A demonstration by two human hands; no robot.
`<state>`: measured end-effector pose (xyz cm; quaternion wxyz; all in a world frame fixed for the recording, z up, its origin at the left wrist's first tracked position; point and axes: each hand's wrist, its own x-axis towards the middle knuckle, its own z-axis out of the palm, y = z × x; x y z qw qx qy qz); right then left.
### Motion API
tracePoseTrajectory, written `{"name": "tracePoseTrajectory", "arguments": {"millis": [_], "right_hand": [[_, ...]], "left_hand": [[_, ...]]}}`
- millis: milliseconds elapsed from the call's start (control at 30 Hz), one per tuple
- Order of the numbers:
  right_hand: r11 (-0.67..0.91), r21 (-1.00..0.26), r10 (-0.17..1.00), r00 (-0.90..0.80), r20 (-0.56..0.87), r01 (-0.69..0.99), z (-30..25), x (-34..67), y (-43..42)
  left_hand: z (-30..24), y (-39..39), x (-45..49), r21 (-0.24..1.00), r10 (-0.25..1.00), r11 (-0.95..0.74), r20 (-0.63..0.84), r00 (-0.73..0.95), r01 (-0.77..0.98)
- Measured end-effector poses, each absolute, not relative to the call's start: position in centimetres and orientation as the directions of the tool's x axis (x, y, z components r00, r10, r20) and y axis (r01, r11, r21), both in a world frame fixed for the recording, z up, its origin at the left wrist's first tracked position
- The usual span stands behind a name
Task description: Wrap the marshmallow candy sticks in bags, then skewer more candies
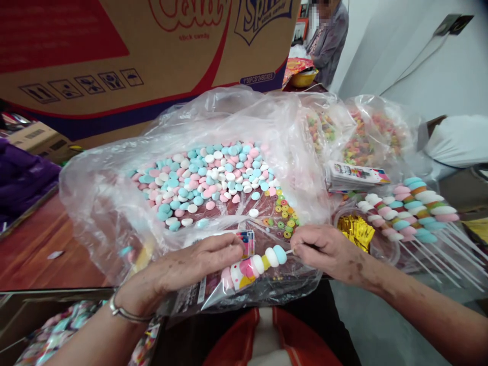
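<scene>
In front of me lies a candy skewer (pixel 260 263) of pink, white, yellow and blue candies, inside a clear printed wrapper. My right hand (pixel 328 251) is closed at its right end, pinching the thin white stick. The fingers of my left hand (pixel 208 256) stretch out flat just above the skewer's left part, close to the wrapper; its thumb is hidden. Behind both hands, a heap of pink, blue and white candies (pixel 208 175) lies on a clear plastic sheet (pixel 99 173). Small ring candies (pixel 285 213) lie at the heap's right side.
Finished-looking candy skewers (pixel 415 208) lie at right beside a tub of gold twist ties (pixel 356 232). Behind them are a stack of printed cards (pixel 356 174) and bags of ring candies (pixel 358 132). A large carton (pixel 171 66) stands behind; another person (pixel 330 46) is farther back.
</scene>
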<state>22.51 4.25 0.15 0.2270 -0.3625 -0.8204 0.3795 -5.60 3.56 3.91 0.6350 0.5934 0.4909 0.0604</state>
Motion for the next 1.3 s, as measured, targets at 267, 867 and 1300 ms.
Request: {"name": "tracePoseTrajectory", "arguments": {"millis": [267, 867, 1300], "right_hand": [[0.868, -0.292, 0.496, -0.702, 0.51, 0.401, 0.3, 23.3, 5.0], [0.895, -0.297, 0.432, -0.812, 0.391, 0.333, 1.6, 23.3, 4.7], [0.434, -0.748, 0.72, -0.692, -0.048, 0.503, 1.4, 22.0, 3.0]], "left_hand": [[0.3, 2.2, -6.7, 0.715, 0.345, 0.644, -0.587, 0.732, 0.27], [3.2, 2.6, -4.9, 0.793, 0.539, -0.103, -0.463, 0.704, 0.6], [2.4, 2.4, -2.2, 0.776, 0.632, -0.175, -0.383, 0.674, 0.606]]}}
